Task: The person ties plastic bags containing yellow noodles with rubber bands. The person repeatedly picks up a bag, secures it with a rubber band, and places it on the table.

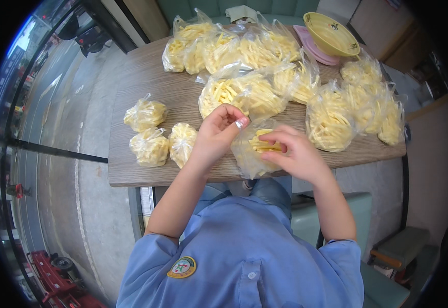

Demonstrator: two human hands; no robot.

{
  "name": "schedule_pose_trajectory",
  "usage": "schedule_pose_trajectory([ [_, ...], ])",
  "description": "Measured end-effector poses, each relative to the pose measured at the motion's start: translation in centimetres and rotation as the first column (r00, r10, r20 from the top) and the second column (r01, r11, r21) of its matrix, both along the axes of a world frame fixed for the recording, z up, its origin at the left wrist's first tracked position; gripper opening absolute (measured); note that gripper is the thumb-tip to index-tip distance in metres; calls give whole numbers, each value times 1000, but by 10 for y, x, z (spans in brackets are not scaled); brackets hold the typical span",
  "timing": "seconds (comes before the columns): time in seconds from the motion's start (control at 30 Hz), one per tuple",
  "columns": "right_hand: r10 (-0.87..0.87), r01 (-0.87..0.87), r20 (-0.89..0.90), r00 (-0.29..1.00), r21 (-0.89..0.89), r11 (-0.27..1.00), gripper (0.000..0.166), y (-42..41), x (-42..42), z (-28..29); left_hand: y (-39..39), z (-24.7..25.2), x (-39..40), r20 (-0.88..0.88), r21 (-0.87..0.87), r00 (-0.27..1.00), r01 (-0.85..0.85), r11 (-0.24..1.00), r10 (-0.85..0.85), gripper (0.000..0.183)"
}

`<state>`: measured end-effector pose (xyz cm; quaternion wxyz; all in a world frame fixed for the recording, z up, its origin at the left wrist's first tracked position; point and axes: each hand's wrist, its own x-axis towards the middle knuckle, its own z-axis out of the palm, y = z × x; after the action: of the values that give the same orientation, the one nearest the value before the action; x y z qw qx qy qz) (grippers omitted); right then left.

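Observation:
Near the table's front edge stands a clear plastic bag (pixel 253 163) with pale yellow potato strips (pixel 261 143) inside and at its mouth. My left hand (pixel 222 129) pinches the bag's upper left edge between thumb and fingertips. A small silvery patch shows on the left thumb. Over the bag's mouth, my right hand (pixel 291 152) is curved with its fingertips at the strips; whether it grips any cannot be made out. Just behind my left hand lies a larger bag of strips (pixel 247 92). Three knotted bags sit to its left, one of them a tied bag (pixel 183 140) beside my left wrist.
Several filled bags (pixel 243 48) line the far side of the wooden table (pixel 139 77). More bags (pixel 331 119) stand at the right. A yellow bowl (pixel 330 32) rests on a pink tray (pixel 316 52) at the back right. Windows border the left side.

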<state>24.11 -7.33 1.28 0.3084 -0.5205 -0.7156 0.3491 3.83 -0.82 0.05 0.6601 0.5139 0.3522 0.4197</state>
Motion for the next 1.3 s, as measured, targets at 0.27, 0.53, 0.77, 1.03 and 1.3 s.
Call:
schedule_pose_trajectory([
  [0.27, 163, -186, 263, 951, 67, 980, 25, 5, -20, -14, -7, 5, 1, -126, 149, 985, -99, 984, 118, 15],
  [0.53, 95, -143, 293, 951, 146, 979, 15, -4, -22, -12, -9, 8, -12, -159, 185, 978, -104, 977, 134, 5],
  [0.77, -85, 110, -484, 871, 22, 994, 26, -7, 16, 11, -21, -4, -12, -94, 508, 986, -70, 859, 135, 26],
  [1.03, -93, 190, -281, 955, 343, 920, 23, -4, 11, 5, -20, -15, 1, -263, 606, 964, 141, 783, 30, 25],
  [1.3, -187, 328, -506, 842, 205, 922, 20, -5, 8, -23, -19, -43, 9, -497, 832, 635, 154, 533, 591, 29],
])
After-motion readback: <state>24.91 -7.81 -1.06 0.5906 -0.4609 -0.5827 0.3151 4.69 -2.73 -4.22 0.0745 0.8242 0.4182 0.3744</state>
